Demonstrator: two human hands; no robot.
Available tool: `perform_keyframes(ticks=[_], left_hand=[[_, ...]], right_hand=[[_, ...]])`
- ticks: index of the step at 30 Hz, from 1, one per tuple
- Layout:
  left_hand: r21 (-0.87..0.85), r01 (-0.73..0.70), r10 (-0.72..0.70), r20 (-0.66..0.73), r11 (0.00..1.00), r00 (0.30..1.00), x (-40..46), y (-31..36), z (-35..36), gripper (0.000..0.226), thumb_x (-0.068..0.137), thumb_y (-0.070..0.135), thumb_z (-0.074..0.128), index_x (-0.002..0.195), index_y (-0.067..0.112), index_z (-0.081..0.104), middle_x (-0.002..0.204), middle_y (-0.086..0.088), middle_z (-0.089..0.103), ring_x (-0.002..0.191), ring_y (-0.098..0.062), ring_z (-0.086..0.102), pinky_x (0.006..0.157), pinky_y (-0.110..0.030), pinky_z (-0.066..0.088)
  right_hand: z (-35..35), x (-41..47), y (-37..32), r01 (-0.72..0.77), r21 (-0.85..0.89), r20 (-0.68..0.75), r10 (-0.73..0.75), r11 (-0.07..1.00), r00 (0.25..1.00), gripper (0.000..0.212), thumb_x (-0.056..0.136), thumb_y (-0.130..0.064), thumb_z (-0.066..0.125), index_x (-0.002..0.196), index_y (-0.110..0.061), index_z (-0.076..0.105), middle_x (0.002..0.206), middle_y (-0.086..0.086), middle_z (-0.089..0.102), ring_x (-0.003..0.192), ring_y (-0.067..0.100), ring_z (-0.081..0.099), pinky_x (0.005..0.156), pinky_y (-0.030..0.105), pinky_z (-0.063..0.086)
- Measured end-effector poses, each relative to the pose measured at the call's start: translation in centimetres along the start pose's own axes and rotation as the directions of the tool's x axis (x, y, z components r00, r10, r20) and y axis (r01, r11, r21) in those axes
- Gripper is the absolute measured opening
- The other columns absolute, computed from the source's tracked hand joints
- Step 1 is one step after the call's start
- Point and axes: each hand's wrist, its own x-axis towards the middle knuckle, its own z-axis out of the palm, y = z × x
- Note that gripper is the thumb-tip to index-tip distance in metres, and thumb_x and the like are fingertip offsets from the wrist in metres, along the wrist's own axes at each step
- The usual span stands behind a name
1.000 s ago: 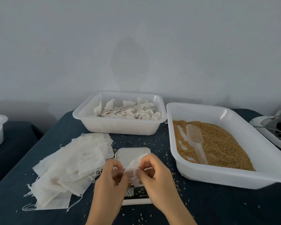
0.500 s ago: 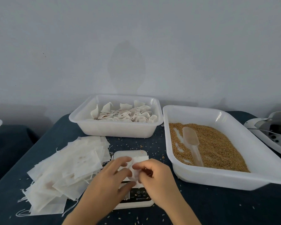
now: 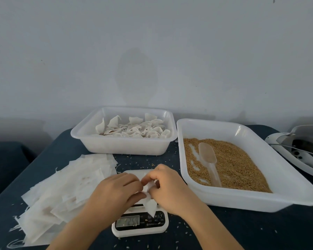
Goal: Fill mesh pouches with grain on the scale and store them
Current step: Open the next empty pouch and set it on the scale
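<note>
A small white mesh pouch (image 3: 150, 202) lies over the white digital scale (image 3: 140, 223), whose display is lit. My left hand (image 3: 116, 192) and my right hand (image 3: 167, 190) both pinch the pouch from either side, above the scale's plate. To the right stands a white tray (image 3: 282, 179) of golden grain (image 3: 238, 165) with a clear plastic scoop (image 3: 209, 159) lying in it. At the back, a white tray (image 3: 123, 147) holds several filled pouches (image 3: 134, 129). A pile of flat empty pouches (image 3: 65, 192) is spread at the left.
Loose grains are scattered on the dark blue tablecloth (image 3: 224, 230). A white and grey appliance (image 3: 300, 147) sits at the far right edge. A grey wall rises behind the trays.
Both hands have lowered the pouch towards the scale and drawn closer together around it. The view has tilted slightly.
</note>
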Motion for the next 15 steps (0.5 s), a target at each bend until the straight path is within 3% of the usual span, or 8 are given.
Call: perform_keyframes(ticks=[4,7,11,13,15], left_hand=[[-0.200,0.230,-0.241,-0.030,0.952,0.970,0.0,0.4,0.2,0.015,0.079,0.028,0.071,0.071,0.016,0.068,0.072,0.014,0.061,0.059,-0.001,0.051,0.054,-0.010,0.040],[-0.261,0.301,-0.315,-0.014,0.917,0.949,0.1,0.5,0.2,0.013,0.069,0.009,0.081,0.074,0.015,0.069,0.070,0.017,0.059,0.068,0.000,0.052,0.059,-0.006,0.039],[-0.285,0.374,-0.391,-0.001,0.883,0.921,0.3,0.2,-0.2,0.010,0.075,0.014,0.077,0.081,0.018,0.070,0.069,0.018,0.061,0.076,-0.001,0.057,0.064,-0.008,0.042],[-0.314,0.439,-0.460,0.007,0.842,0.888,0.4,0.1,-0.2,0.012,0.079,0.022,0.074,0.087,0.025,0.066,0.071,0.024,0.058,0.079,0.006,0.057,0.068,-0.004,0.041],[-0.311,0.471,-0.491,0.017,0.825,0.871,0.3,-0.1,-0.2,0.015,0.080,0.029,0.072,0.091,0.031,0.062,0.073,0.028,0.056,0.074,0.011,0.057,0.070,-0.003,0.042]], right_hand=[[0.2,0.5,0.3,-0.008,-0.003,0.023,0.008,1.000,1.000,0.034,0.093,-0.009,0.048,0.114,-0.029,0.066,0.114,-0.013,0.054,0.077,-0.006,0.047,0.067,0.008,0.036],[0.1,0.8,0.4,-0.028,0.005,0.070,0.027,1.000,0.997,0.033,0.094,-0.013,0.047,0.116,-0.031,0.066,0.118,-0.011,0.061,0.077,-0.006,0.050,0.067,0.009,0.038],[-2.8,0.9,0.5,-0.065,0.056,0.135,0.057,0.996,0.989,0.019,0.090,-0.045,0.051,0.101,-0.039,0.066,0.094,-0.024,0.063,0.082,-0.007,0.058,0.076,0.017,0.046],[-6.1,1.3,1.9,-0.168,0.068,-0.047,0.171,0.983,0.984,0.020,0.083,-0.055,0.052,0.085,-0.040,0.065,0.081,-0.019,0.067,0.076,-0.002,0.064,0.072,0.023,0.051],[-9.8,1.8,4.3,-0.353,-0.109,-0.216,0.324,0.929,0.921,0.026,0.088,-0.049,0.052,0.079,-0.029,0.065,0.071,-0.007,0.068,0.064,0.009,0.065,0.060,0.024,0.048]])
